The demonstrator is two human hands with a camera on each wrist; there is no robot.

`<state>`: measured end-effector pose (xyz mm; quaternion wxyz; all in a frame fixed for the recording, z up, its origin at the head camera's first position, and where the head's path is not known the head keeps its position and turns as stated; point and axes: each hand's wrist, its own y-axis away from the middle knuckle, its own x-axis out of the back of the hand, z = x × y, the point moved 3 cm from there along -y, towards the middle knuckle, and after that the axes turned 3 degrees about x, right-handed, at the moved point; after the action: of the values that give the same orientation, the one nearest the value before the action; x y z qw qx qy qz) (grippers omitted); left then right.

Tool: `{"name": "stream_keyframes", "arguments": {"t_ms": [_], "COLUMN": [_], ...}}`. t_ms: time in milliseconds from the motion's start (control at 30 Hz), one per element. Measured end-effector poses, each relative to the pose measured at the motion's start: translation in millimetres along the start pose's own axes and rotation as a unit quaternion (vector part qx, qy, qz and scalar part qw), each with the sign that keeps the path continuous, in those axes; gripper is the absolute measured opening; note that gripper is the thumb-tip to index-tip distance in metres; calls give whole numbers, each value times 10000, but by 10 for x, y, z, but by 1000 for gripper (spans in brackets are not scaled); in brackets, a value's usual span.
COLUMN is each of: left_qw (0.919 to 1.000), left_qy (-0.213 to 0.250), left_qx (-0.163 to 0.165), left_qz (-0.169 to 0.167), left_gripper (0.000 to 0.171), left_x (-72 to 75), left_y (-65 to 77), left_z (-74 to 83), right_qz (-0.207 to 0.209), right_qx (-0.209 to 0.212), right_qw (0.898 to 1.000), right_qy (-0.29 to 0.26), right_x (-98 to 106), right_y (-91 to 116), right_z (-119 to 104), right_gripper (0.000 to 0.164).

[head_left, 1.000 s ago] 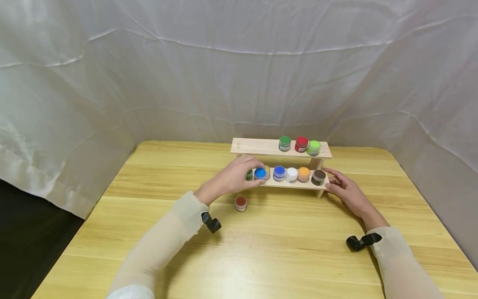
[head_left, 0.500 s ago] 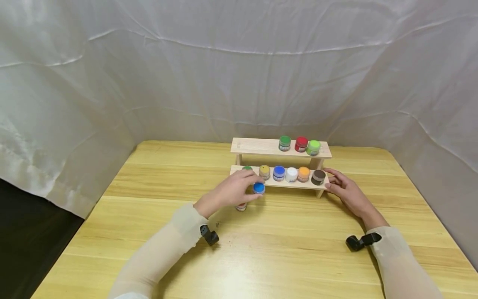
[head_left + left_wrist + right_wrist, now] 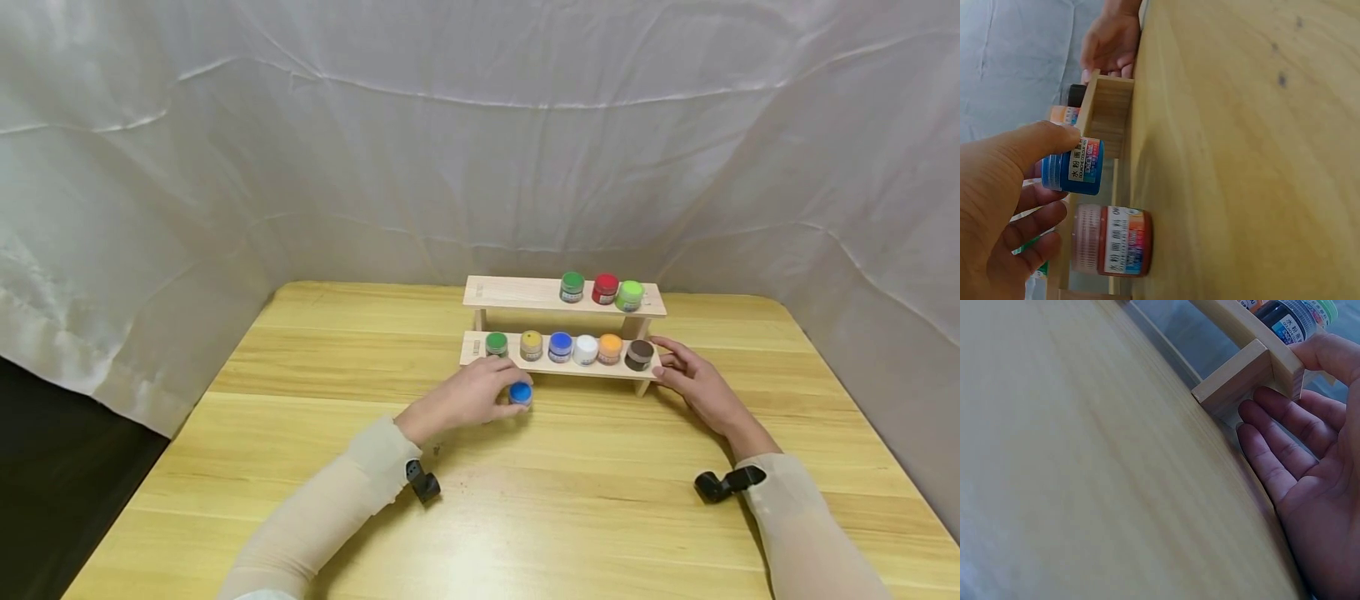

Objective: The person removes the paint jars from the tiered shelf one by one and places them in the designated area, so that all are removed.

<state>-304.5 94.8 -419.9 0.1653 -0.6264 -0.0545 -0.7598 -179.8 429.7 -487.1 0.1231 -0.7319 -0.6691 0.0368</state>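
Observation:
My left hand (image 3: 474,392) pinches a small blue gouache paint jar (image 3: 521,394) between thumb and fingers, in front of the two-tier wooden rack (image 3: 513,292). Close up in the left wrist view, the blue jar (image 3: 1088,165) has its label showing. Just below it stands a reddish-brown paint jar (image 3: 1125,240), which my left hand hides in the head view. My right hand (image 3: 693,383) grips the right end of the lower shelf. In the right wrist view its thumb lies on top of the board (image 3: 1286,369), with the fingers underneath and beside the leg.
On the lower shelf stand green (image 3: 496,343), ochre (image 3: 531,345), dark blue (image 3: 560,347), white (image 3: 586,349), orange (image 3: 610,348) and dark brown (image 3: 640,355) jars. Green (image 3: 572,287), red (image 3: 605,288) and lime (image 3: 630,296) jars share the upper shelf's right half. Grey cloth (image 3: 480,167) hangs behind.
My left hand has lifted the blue jar off the lower shelf and brought it forward, toward me. The reddish-brown jar has become hidden behind that hand. My right hand stays in place.

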Motion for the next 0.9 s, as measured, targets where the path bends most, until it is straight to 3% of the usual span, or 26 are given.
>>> {"name": "stream_keyframes", "arguments": {"t_ms": [300,900], "left_qw": [9992,9990], "left_qy": [-317,-417], "left_qx": [-208,-100], "left_qz": [-117,-139], "left_gripper": [39,41], "left_x": [-81,-124], "left_y": [-4,7], "left_z": [10,-4], "right_qz": [14,-5], "right_qx": [-29,-22], "right_qw": [10000,10000], "right_qy": [7,19], "right_x": [2,-6], "right_y": [0,8], "right_z": [-7,-16], "right_gripper": [58,58]}}
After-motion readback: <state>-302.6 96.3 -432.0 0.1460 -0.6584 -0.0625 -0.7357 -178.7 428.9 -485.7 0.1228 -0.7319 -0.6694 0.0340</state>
